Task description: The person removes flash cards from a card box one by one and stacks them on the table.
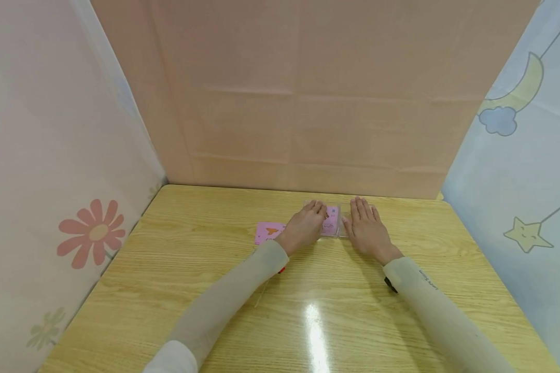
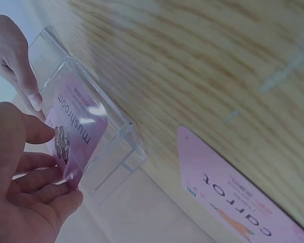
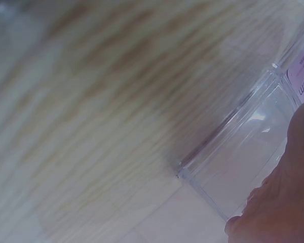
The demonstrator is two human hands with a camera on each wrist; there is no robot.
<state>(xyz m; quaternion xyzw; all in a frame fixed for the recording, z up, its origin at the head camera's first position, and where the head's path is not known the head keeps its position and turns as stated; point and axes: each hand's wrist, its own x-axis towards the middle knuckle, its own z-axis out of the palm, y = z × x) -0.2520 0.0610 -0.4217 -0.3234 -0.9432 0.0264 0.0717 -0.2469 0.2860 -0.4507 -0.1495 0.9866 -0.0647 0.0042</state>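
Observation:
A clear plastic case (image 3: 233, 157) in two side-by-side halves lies near the table's far edge. In its left half is a pink card printed "mushroom" (image 2: 83, 116), with a picture of mushrooms. My left hand (image 1: 303, 226) pinches the end of that card between thumb and fingers, as the left wrist view shows. Over the right half, my right hand (image 1: 367, 228) rests with its fingers stretched out, covering much of it. A pink carrot card (image 2: 233, 187) lies on the table left of the case, partly hidden by my left wrist in the head view.
The wooden table (image 1: 205, 228) meets a pinkish-tan backdrop (image 1: 289, 129) right behind the case. Patterned cloth walls stand at both sides. A small red item (image 1: 282, 270) and a thin string show beneath my left forearm.

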